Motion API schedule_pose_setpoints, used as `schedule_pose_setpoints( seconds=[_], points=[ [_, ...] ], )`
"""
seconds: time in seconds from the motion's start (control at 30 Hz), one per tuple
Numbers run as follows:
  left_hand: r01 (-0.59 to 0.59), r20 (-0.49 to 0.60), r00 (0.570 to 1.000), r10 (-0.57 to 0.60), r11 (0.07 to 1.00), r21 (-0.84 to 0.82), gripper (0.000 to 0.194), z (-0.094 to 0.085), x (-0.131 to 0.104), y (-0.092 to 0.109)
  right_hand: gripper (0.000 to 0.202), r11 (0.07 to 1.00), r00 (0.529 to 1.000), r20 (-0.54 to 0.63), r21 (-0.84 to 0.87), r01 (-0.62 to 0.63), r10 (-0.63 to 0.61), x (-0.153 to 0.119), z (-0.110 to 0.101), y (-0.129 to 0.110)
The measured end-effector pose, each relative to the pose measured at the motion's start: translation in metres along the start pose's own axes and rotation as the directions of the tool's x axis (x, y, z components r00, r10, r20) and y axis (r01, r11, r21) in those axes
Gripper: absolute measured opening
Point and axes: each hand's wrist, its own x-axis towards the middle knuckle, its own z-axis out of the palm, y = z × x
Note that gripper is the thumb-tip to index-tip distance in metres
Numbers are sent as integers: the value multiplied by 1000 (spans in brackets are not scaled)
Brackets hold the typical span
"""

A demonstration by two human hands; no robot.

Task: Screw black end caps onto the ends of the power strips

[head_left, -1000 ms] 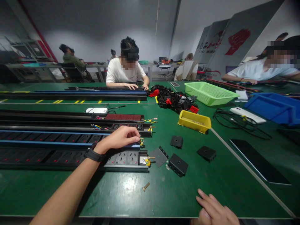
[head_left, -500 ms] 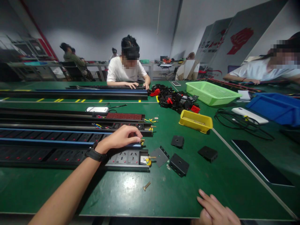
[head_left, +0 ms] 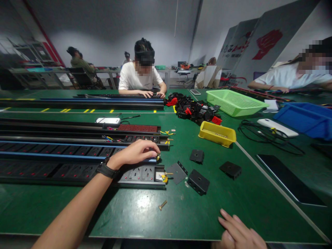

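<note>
My left hand (head_left: 141, 151), with a black watch on the wrist, reaches over the end of a blue-edged power strip (head_left: 85, 156). Its thumb and fingers are closed at the strip's end around a brass screw, mostly hidden by the fingertips, with a yellow wire end (head_left: 158, 157) below. In front lies a black power strip (head_left: 85, 173), a brass screw (head_left: 169, 173) sticking out of its end. My right hand (head_left: 241, 231) rests near the table's front edge, fingers stretched out, holding nothing. A loose brass bolt (head_left: 163, 205) lies between the hands.
Black metal end caps (head_left: 198, 182) lie right of the strips. Beyond them stand a yellow bin (head_left: 217, 135), a pile of black and red parts (head_left: 194, 109), a green basket (head_left: 233, 103) and a blue bin (head_left: 303, 119). A co-worker (head_left: 140, 76) sits opposite.
My left hand has shifted slightly right, and its fingertips now cover the brass screw that showed before. My right hand stays where it was.
</note>
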Motion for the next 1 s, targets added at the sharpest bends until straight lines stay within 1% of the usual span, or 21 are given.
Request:
schedule_pose_setpoints(
  seconds=[0.07, 0.13, 0.23, 0.3, 0.4, 0.5, 0.57, 0.63, 0.7, 0.73, 0.77, 0.83, 1.0],
  points=[
    [2, 24, 1000, -2, 1000, -25, 18, -1, -1, -3, 56, 999, 999, -29, 10, 30, -30, 0, 1, 2],
    [-7, 45, 999, 9, 999, -51, 19, -2, -1, -5, 55, 999, 999, -31, 22, 31, -30, -1, 1, 5],
    [3, 41, 999, -1, 998, -58, 18, -1, 0, -7, 54, 998, 998, 37, 29, 53, -54, -4, 0, 7],
    [9, 22, 1000, -8, 999, -43, 17, 1, 0, -7, 53, 998, 997, 54, 19, 58, -59, -4, -1, 6],
    [6, -4, 1000, -7, 1000, -17, 17, 2, 1, -7, 54, 1000, 1000, 10, -14, -9, 9, -5, -2, 2],
    [16, -14, 1000, -16, 1000, -23, 17, 2, 0, -6, 56, 1000, 998, 67, -8, -11, 11, -5, -2, -2],
    [24, -14, 1000, -25, 999, -37, 17, 1, 0, -6, 58, 998, 997, 44, -20, -56, 57, -5, -2, -2],
    [29, -20, 999, -30, 999, -44, 17, 1, 0, -5, 59, 997, 997, 31, -34, -72, 73, -6, -3, 0],
    [25, -29, 999, -27, 999, -42, 17, 1, 0, -4, 57, 999, 993, 120, -23, 22, -19, -8, -4, 5],
    [22, -35, 999, -23, 999, -39, 17, 1, 1, -4, 56, 998, 989, 132, -16, 65, -63, -8, -5, 7],
    [18, -39, 999, -20, 999, -33, 18, 1, 1, -3, 56, 997, 987, 139, -15, 78, -75, -9, -5, 9],
    [12, -37, 999, -13, 1000, -20, 19, 2, 1, -3, 59, 999, 995, 93, -28, 37, -34, -11, -4, 13],
    [-5, -19, 1000, 5, 1000, -16, 18, 2, 1, -2, 64, 1000, 996, 86, -8, -11, 11, -12, -1, 11]
  ],
)
